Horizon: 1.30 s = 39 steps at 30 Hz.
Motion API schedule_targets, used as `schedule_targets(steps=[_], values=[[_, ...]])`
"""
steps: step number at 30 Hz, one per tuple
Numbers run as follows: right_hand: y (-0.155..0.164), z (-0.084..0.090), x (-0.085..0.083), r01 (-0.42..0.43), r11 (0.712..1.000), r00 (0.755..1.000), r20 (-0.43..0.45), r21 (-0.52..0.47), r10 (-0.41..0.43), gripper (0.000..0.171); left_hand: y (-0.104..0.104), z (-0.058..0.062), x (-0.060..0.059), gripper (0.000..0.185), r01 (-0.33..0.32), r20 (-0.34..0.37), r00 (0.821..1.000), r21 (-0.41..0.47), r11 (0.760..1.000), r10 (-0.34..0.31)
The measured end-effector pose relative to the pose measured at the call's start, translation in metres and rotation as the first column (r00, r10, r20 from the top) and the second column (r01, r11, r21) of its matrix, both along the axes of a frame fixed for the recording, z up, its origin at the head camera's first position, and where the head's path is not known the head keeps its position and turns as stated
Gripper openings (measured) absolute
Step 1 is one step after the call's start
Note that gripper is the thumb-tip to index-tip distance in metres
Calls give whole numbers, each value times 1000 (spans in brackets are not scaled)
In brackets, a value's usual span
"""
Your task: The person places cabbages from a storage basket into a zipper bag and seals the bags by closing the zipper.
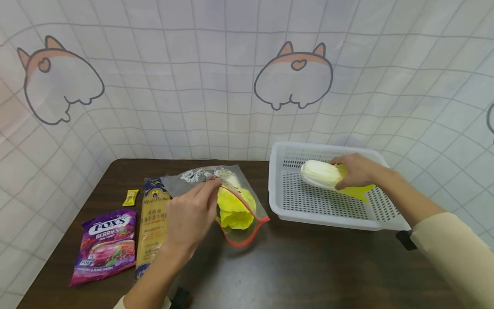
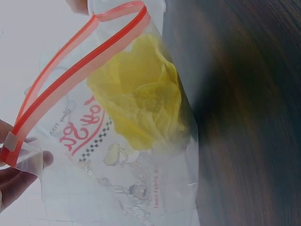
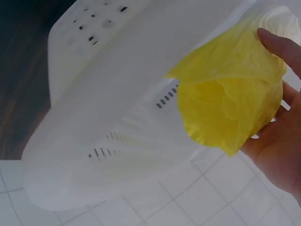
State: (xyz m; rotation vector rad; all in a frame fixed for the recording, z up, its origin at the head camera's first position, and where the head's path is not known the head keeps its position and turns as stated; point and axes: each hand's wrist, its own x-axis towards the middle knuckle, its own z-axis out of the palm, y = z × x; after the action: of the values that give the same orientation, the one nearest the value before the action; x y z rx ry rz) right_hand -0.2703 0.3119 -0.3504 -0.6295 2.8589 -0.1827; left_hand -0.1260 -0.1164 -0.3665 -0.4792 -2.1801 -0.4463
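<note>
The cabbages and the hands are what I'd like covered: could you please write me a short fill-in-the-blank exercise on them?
1. The right hand holds a cabbage over the white ____.
2. The left hand pinches the zip bag, whose seal strip is ____ in colour.
3. Inside that bag lies a second ____.
4. The purple candy packet lies on the ____.

Missing words: basket; red; cabbage; table

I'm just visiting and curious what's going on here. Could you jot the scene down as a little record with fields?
Left hand: pinches the red-zipped mouth of a clear zip bag
In the bag: a yellow-leafed cabbage
Right hand: grips a second cabbage over the white basket
Basket: perforated, on the right of the dark table
Left of the bag: spaghetti packet, purple Fox's Berries candy bag, small yellow sachet
Backdrop: tiled sheet with cartoon drawings
</note>
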Motion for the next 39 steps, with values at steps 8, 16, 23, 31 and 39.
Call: schedule_targets(steps=[8,16,23,31,39], values=[[-18,23,25,-2,994,1000,-19,-110,0,73,1,-1,0,13,4,5,1000,17,1000,-4],[-48,53,61,-16,968,999,25,-249,23,73,3,0,-1,12,0,13,1000,15,1000,0],[-71,63,84,-107,932,990,52,-345,133,66,4,-1,-2,12,-15,14,1000,20,1000,15],[-97,62,109,-225,885,957,79,-407,279,61,6,-2,-4,11,-18,9,1000,27,999,18],[-130,54,135,-304,877,905,174,-372,388,61,6,0,-2,12,-39,26,999,16,999,39]])
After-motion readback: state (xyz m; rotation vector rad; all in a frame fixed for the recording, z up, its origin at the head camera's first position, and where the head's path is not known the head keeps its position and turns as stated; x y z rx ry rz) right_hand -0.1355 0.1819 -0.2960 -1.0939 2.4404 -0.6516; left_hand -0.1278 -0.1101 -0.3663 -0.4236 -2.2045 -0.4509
